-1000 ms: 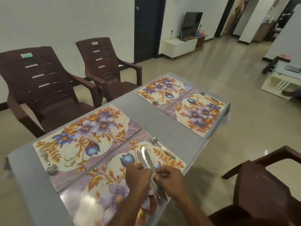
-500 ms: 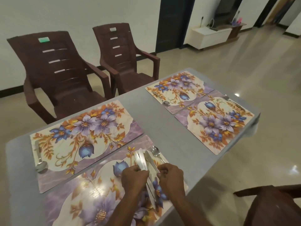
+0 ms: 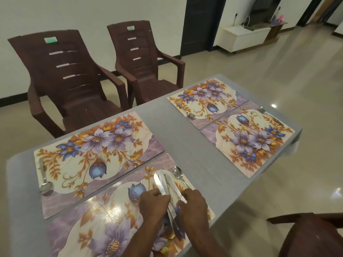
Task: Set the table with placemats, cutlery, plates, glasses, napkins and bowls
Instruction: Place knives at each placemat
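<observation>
3 table knives (image 3: 163,184) fan out, blades pointing away, over the right end of the nearest floral placemat (image 3: 96,223), just left of a spoon (image 3: 177,173). The left hand (image 3: 154,203), fingers curled, pinches 2 of them by the handles; the right hand (image 3: 194,205) closes on the handle of the 3rd. 3 other placemats on the grey table (image 3: 185,145) each carry 1 spoon.
</observation>
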